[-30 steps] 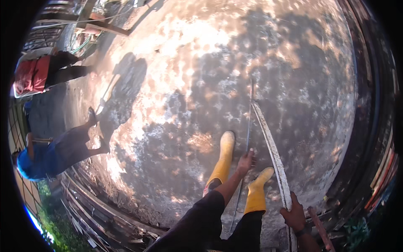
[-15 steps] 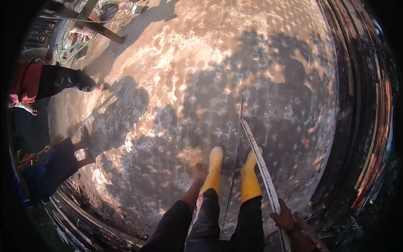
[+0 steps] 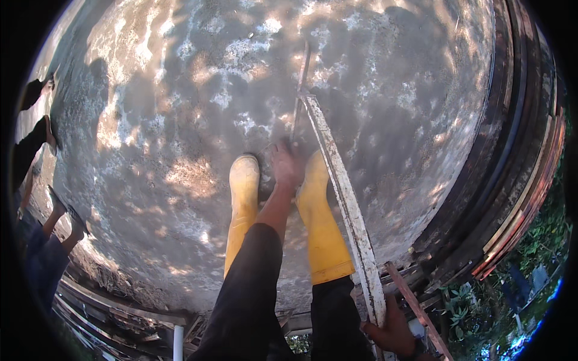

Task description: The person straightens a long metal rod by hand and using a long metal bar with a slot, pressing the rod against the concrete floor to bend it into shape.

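My left hand [image 3: 285,163] reaches down between the yellow rubber boots [image 3: 328,234], fingers stretched toward a thin metal rod [image 3: 304,63] on the ground. The fingertips meet the rod or lie right beside it; which one is not clear, and the rest of the rod is hidden by my hand and arm. In my right hand [image 3: 391,330], at the lower right, is the near end of a long, worn whitish bar [image 3: 343,186], with the thumb closed over it. That bar slants forward past the right boot, and its far end meets or overlaps the rod.
A reddish bar [image 3: 418,310] stands beside my right hand. Long dark and reddish planks or bars [image 3: 512,150] are stacked along the right edge, with green plants [image 3: 466,313] below. More strips of timber [image 3: 114,301] lie at the lower left. Other people's legs [image 3: 45,135] show at far left.
My view has tilted down closer to the ground. My left hand has reached farther out between the boots to the rod. The whitish bar stays in my right hand.
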The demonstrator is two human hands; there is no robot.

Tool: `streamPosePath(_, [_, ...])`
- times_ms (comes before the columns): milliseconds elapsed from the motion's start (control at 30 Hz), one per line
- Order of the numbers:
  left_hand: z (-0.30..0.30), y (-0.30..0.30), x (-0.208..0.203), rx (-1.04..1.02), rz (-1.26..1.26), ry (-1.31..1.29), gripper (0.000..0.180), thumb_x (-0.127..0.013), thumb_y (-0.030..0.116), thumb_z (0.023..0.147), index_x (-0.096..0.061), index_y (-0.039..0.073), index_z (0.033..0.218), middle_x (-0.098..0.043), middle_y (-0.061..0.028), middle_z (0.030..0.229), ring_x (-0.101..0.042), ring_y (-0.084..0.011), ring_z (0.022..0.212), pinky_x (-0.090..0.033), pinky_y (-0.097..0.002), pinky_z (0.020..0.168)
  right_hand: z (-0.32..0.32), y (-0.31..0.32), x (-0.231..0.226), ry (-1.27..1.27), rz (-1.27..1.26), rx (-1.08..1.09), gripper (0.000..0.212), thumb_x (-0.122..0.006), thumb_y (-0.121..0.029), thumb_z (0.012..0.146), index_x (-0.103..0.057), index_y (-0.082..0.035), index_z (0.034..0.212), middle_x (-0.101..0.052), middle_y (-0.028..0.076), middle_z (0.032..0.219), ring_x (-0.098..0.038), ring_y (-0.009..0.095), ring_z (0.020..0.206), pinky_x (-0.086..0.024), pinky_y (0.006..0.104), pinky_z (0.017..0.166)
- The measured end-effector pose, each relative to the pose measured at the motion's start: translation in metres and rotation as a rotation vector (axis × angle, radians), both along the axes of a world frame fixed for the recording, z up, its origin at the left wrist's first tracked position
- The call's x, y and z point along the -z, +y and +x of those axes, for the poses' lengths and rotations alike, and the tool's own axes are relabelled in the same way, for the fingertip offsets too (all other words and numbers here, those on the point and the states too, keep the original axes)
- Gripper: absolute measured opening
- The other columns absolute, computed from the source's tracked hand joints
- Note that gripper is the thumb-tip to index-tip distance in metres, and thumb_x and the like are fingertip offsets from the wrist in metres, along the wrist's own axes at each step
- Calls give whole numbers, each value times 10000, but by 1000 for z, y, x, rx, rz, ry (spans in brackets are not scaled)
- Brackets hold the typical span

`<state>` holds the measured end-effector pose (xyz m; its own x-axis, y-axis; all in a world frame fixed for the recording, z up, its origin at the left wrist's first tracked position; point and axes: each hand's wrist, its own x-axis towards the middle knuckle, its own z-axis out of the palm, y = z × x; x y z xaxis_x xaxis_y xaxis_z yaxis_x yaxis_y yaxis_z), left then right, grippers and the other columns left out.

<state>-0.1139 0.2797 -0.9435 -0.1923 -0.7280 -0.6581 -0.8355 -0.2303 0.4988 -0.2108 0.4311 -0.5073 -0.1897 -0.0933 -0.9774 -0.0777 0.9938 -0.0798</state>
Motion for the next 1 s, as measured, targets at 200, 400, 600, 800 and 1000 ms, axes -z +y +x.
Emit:
streamPosePath(200, [-21, 5, -5, -290, 312, 329, 402, -378, 340, 1014, -537, 9, 1176, -610, -198, 925, -585, -340, 833, -464, -399, 774, -32, -2, -20, -66, 125, 45, 675, -668, -93, 812, -360, 20, 1402, -520, 172, 1294, -511, 257, 1181, -412, 395, 993])
streamPosePath(400, [-24, 27, -3, -312, 215, 220, 414, -335, 362, 1028, -515, -10, 1049, -552, -190, 806, -515, -309, 732, -434, -422, 717, -103, -57, -55, -32, 229, -134, 695, -684, -72, 787, -368, 20, 1399, -520, 244, 1293, -515, 316, 1220, -426, 373, 989])
streamPosePath(600, [-20, 31, -15, -380, 145, 199, 344, -372, 311, 1029, -471, -6, 938, -463, -153, 731, -432, -277, 670, -393, -431, 654, -155, -80, -88, -62, 312, -131, 725, -721, -182, 748, -409, 33, 1366, -602, 231, 1184, -578, 328, 1127, -432, 397, 967])
streamPosePath(800, [-4, 44, -28, -374, 116, 218, 294, -384, 279, 1034, -475, 10, 958, -460, -85, 762, -418, -177, 692, -401, -353, 646, -173, -104, -113, -9, 254, -99, 654, -686, -160, 774, -431, 69, 1331, -592, 235, 1192, -556, 308, 1153, -406, 405, 1003])
streamPosePath(1000, [-11, 58, -70, -453, 92, 278, 282, -390, 253, 1030, -478, -1, 945, -478, -107, 775, -421, -193, 725, -408, -349, 686, -184, -103, -139, 22, 263, -113, 654, -675, -78, 802, -388, 46, 1376, -502, 196, 1323, -464, 279, 1250, -368, 394, 1049])
